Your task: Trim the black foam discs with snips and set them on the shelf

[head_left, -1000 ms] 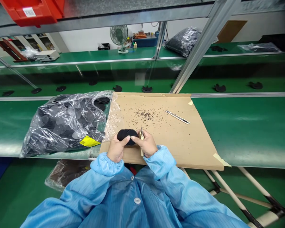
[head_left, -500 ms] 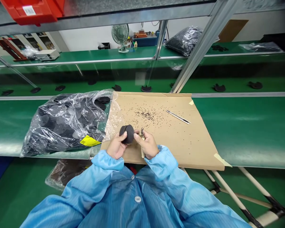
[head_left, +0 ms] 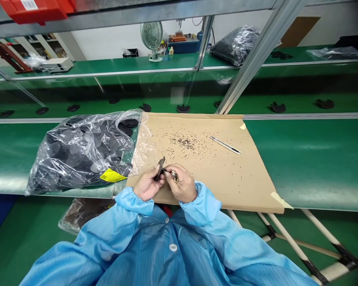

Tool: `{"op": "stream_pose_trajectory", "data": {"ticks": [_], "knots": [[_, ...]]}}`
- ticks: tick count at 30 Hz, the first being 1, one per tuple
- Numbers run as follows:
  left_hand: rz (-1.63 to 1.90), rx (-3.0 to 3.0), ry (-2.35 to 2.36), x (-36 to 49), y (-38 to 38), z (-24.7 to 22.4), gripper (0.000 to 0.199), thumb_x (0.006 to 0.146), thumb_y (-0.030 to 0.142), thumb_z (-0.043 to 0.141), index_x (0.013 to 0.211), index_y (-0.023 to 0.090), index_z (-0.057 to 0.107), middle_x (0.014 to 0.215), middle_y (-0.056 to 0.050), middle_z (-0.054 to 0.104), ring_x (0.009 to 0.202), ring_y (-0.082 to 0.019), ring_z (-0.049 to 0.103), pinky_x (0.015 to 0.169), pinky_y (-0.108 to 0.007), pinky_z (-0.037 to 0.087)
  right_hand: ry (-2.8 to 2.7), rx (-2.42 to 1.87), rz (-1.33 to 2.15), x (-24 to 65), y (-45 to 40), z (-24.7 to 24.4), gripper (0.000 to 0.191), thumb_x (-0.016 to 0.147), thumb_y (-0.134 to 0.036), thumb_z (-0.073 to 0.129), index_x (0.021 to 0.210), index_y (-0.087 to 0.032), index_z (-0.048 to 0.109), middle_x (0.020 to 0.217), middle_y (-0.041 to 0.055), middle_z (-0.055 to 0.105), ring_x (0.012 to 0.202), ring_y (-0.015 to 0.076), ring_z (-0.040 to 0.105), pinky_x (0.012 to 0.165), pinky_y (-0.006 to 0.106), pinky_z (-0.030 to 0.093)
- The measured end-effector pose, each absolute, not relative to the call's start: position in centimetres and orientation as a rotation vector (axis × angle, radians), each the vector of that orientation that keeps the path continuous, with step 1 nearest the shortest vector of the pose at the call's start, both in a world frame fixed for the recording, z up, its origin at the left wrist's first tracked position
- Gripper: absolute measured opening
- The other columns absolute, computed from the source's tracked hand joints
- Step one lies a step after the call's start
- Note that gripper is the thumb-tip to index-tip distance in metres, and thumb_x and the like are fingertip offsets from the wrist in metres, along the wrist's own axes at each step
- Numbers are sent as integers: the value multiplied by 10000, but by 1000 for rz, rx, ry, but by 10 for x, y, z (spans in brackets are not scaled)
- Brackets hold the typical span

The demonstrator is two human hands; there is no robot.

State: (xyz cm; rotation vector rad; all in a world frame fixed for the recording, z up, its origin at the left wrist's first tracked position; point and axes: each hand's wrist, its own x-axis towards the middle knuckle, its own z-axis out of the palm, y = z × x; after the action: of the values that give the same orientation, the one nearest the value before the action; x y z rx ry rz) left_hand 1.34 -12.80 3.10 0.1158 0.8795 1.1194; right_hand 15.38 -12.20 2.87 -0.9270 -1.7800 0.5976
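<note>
Between thumb and fingers, my left hand [head_left: 147, 184] grips a black round plastic part [head_left: 160, 168], now turned nearly edge-on. My right hand [head_left: 181, 183] is closed around small cutting pliers [head_left: 174, 176], whose handles are mostly hidden in the palm. Its thumb and index fingertips meet at the right side of the black part, touching or very near it. Both hands are over the near edge of a cardboard sheet [head_left: 220, 178]. Small black scraps [head_left: 186, 143] are scattered on the cardboard beyond my hands.
A clear plastic bag [head_left: 77, 155] full of black parts lies left of the cardboard. A utility knife [head_left: 225, 145] rests on the cardboard at right. Behind, black parts [head_left: 183, 108] sit spaced along a green belt, under a metal post [head_left: 247, 59]. A fan [head_left: 152, 37] stands farther back.
The black part has turned from face-on to nearly edge-on. My right hand has rolled over and moved slightly left, so the pliers now point differently and my fingertips are at the part.
</note>
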Motion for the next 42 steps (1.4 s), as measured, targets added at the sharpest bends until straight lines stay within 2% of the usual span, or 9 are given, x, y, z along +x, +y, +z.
{"op": "stream_pose_trajectory", "data": {"ticks": [12, 17, 19, 23, 27, 30, 34, 38, 42], "knots": [[980, -63, 862, 11, -121, 30, 225, 893, 132, 453, 808, 93, 658, 652, -47, 627, 482, -54, 555, 458, -131, 474, -1748, -898, 661, 152, -121, 27, 73, 857, -201, 541, 896, -214, 601, 873, 56, 653, 846, 176, 608, 770, 330, 514], [999, -3, 869, 12, -122, 25, 95, 845, 162, 574, 815, 115, 651, 648, -21, 618, 491, -51, 552, 449, -129, 464, -1698, -962, 714, 151, -119, 24, 75, 841, -219, 556, 895, -209, 607, 871, 59, 645, 836, 180, 606, 769, 332, 505], [1117, 58, 868, 14, -123, 23, 80, 786, 138, 648, 866, 137, 645, 734, -15, 653, 588, -64, 599, 521, -144, 495, -1669, -990, 764, 152, -119, 23, 98, 826, -224, 565, 906, -203, 616, 897, 64, 641, 848, 184, 606, 777, 332, 502], [1407, 239, 876, 17, -124, 20, 396, 649, 101, 760, 1004, 207, 617, 1010, -8, 681, 919, -130, 635, 816, -259, 517, -1533, -1039, 1010, 156, -119, 19, 181, 832, -280, 571, 977, -190, 630, 919, 59, 656, 836, 175, 622, 764, 309, 507], [1453, 425, 906, 17, -127, 19, 398, 580, 118, 803, 936, 179, 636, 946, -16, 686, 933, -149, 626, 903, -315, 469, -1483, -1133, 1032, 157, -124, 18, 192, 823, -332, 598, 938, -183, 636, 798, 24, 664, 700, 147, 606, 671, 271, 494], [1439, 566, 933, 15, -132, 18, 337, 547, 133, 820, 829, 164, 639, 888, -16, 679, 891, -154, 626, 897, -334, 461, -1519, -1191, 858, 156, -127, 17, 133, 795, -311, 631, 841, -186, 624, 731, 13, 644, 634, 136, 576, 627, 266, 476], [1459, 790, 931, 9, -135, 16, 281, 536, 107, 819, 715, 163, 608, 919, -19, 658, 899, -155, 615, 864, -326, 470, -1596, -1022, 732, 157, -128, 14, 62, 790, -232, 638, 804, -210, 582, 782, 22, 655, 728, 154, 613, 704, 293, 496], [1455, 881, 887, 5, -135, 16, 285, 537, 79, 811, 694, 161, 588, 909, -19, 639, 894, -147, 606, 831, -303, 479, -1574, -879, 756, 159, -126, 16, 102, 775, -165, 646, 769, -212, 556, 784, 17, 643, 749, 151, 622, 722, 298, 503], [1435, 859, 828, 6, -137, 18, 278, 553, 73, 803, 693, 163, 581, 886, -8, 633, 847, -131, 612, 796, -283, 485, -1551, -864, 887, 160, -126, 20, 100, 777, -189, 655, 753, -205, 559, 759, 8, 620, 701, 135, 604, 679, 278, 495]]}}
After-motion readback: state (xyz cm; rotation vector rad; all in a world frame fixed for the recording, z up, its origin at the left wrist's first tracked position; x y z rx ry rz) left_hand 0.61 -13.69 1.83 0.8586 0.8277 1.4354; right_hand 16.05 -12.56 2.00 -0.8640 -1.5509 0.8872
